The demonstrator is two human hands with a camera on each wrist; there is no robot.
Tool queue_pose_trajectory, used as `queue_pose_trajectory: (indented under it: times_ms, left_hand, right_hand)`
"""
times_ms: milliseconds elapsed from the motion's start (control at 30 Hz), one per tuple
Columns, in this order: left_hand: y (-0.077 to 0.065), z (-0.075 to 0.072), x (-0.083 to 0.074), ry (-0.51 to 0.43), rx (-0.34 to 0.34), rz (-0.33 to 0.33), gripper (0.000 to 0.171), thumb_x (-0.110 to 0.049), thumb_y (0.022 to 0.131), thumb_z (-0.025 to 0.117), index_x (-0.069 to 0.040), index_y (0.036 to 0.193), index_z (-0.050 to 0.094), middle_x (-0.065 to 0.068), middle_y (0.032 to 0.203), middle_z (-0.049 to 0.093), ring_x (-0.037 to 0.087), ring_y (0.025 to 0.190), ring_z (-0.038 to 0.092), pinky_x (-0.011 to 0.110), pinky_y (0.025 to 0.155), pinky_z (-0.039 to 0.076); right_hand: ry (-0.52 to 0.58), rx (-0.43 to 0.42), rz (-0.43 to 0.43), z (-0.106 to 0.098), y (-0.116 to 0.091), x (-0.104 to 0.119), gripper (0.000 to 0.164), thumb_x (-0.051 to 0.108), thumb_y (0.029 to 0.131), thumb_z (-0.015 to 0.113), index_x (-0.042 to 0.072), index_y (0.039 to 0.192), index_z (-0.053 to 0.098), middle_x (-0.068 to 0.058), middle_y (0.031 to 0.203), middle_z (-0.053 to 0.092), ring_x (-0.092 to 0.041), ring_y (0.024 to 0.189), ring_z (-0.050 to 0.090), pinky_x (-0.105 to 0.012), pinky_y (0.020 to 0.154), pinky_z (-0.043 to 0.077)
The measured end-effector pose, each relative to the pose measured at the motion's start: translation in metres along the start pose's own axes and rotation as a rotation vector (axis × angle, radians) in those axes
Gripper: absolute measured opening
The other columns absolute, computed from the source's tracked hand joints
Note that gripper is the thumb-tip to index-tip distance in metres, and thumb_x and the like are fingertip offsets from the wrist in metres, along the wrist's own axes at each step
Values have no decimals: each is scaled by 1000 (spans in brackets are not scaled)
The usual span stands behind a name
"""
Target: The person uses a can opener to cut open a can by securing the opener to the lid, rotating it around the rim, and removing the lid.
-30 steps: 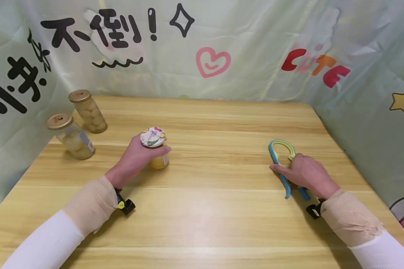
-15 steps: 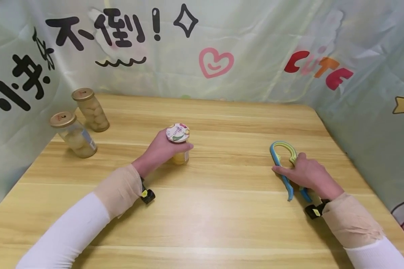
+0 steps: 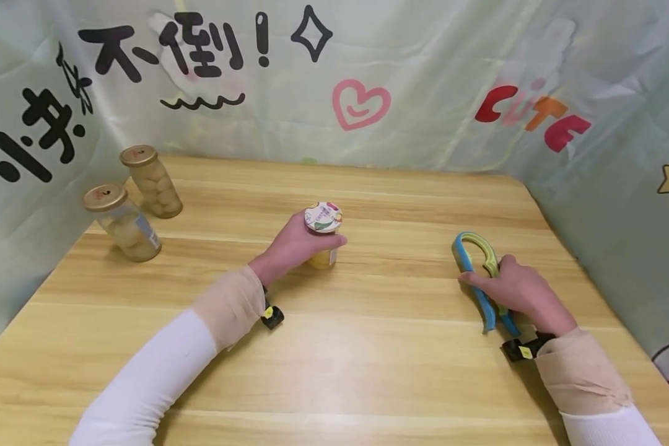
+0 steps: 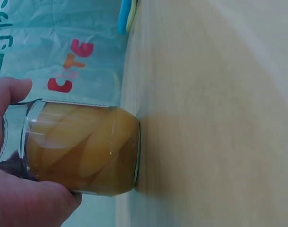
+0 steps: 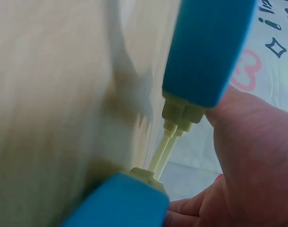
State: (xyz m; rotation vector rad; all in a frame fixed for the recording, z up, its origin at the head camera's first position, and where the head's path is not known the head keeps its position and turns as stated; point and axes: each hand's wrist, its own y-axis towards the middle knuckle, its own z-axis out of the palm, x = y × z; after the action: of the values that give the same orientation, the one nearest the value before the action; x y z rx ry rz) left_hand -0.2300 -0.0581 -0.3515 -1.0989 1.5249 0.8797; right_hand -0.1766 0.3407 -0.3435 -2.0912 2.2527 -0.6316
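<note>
My left hand (image 3: 292,246) grips a glass jar (image 4: 84,146) of yellow fruit pieces, thumb on one side and fingers on the other. Its patterned white lid (image 3: 324,218) faces up, and its base is right at the tabletop in the left wrist view. On the right, my right hand (image 3: 526,290) holds a blue-and-yellow jar opener (image 3: 482,301) by its two handles, curved end pointing away from me. Up close in the right wrist view, the blue handles (image 5: 207,52) stand apart, joined by thin yellow rods (image 5: 161,153). The fingers on the far handle are partly hidden.
Two more jars with gold lids, a nearer one (image 3: 125,229) and a farther one (image 3: 155,186), stand at the table's left edge. A printed cloth (image 3: 424,74) hangs behind and along both sides of the wooden table (image 3: 334,371).
My left hand has carried the fruit jar to the right, toward the middle of the table. The jar opener's handles have drawn closer together in my right hand, which has hardly shifted.
</note>
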Motion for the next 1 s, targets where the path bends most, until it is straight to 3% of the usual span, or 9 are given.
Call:
queue_pose_trajectory:
  times_ms: [233, 567, 1000]
  left_hand:
    - [9, 11, 0, -3, 9, 29, 57, -40, 73, 81, -19, 121, 58, 7, 121, 63, 13, 105, 59, 33, 96, 45]
    - [23, 44, -7, -57, 95, 89, 51, -31, 77, 80, -18, 121, 58, 11, 119, 63, 13, 101, 61, 30, 92, 47]
    - [46, 79, -15, -20, 147, 100, 53, -35, 75, 81, -25, 122, 57, -6, 116, 62, 11, 103, 59, 30, 92, 47]
  right_hand:
    - [3, 4, 0, 0, 0, -2, 96, 79, 79, 46, -11, 109, 38, -16, 79, 52, -26, 65, 54, -32, 51, 43]
    - [24, 7, 9, 0, 2, -4, 98, 79, 80, 45, -13, 112, 37, -18, 81, 52, -26, 66, 54, -33, 51, 44]
    - [33, -17, -2, 0, 1, -4, 94, 78, 82, 45, -12, 110, 40, -16, 79, 51, -25, 63, 54, -33, 50, 43]
